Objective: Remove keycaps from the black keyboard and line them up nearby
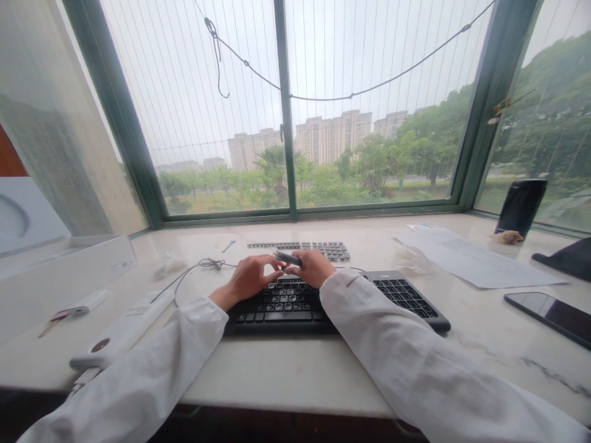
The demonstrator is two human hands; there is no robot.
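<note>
A black keyboard [286, 317] lies in front of me on the white counter, some of its top part hidden by my hands. My right hand [314, 267] is closed around a short dark stick-like tool [290, 258], its far end pointing left; I cannot make out its exact kind. Just to the left, above the upper keys, is my left hand [253, 277]. Its thumb and fingers curl together close to the tool's end, and whatever is between them is too small to name. Behind the keyboard, loose keycaps [335, 251] lie in rows.
A white power strip [124, 332] and a key [55, 320] lie at left, beside a white box [64, 271]. A blue stick [228, 246] lies near a cable. Paper [475, 258], a crumpled tissue [413, 258], a phone [554, 317] and a dark cylinder [521, 209] are at right.
</note>
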